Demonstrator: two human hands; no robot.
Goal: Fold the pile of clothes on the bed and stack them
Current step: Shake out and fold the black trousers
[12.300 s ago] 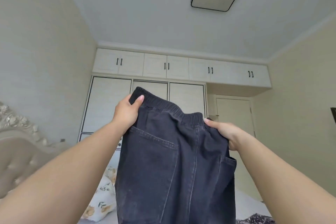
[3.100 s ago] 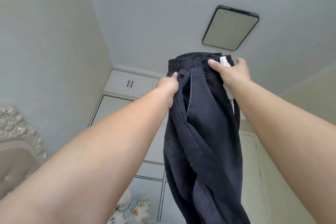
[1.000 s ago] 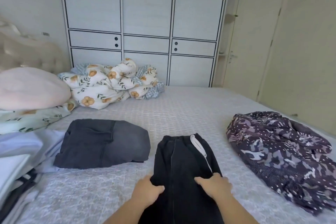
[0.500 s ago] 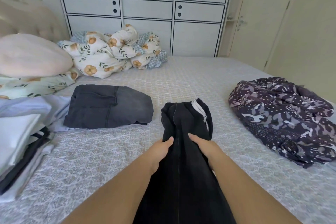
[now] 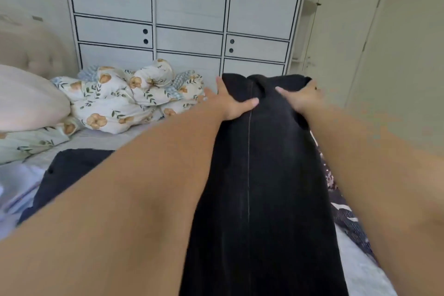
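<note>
Dark, nearly black trousers [image 5: 259, 187], folded lengthwise with a seam down the middle, stretch from the bottom of the view up to my hands and are raised off the bed. My left hand [image 5: 231, 102] grips their left edge near the far end, thumb lying across the top of the cloth. My right hand [image 5: 304, 98] grips the right edge at the same height, thumb also on top. A folded dark grey garment [image 5: 72, 163] lies on the bed under my left forearm. A crumpled purple patterned garment [image 5: 341, 204] shows beside my right forearm.
A bunched floral duvet [image 5: 125, 98] and a pink pillow [image 5: 26, 101] sit at the head of the bed on the left. Light folded clothes [image 5: 14, 190] lie at the left edge. A white wardrobe [image 5: 187, 19] stands behind, and a door [image 5: 341, 31] at right.
Half a second ago both hands rested on the trousers lying flat on the bed. Now they grip the edges farther from me, and the cloth is lifted in front of the camera.
</note>
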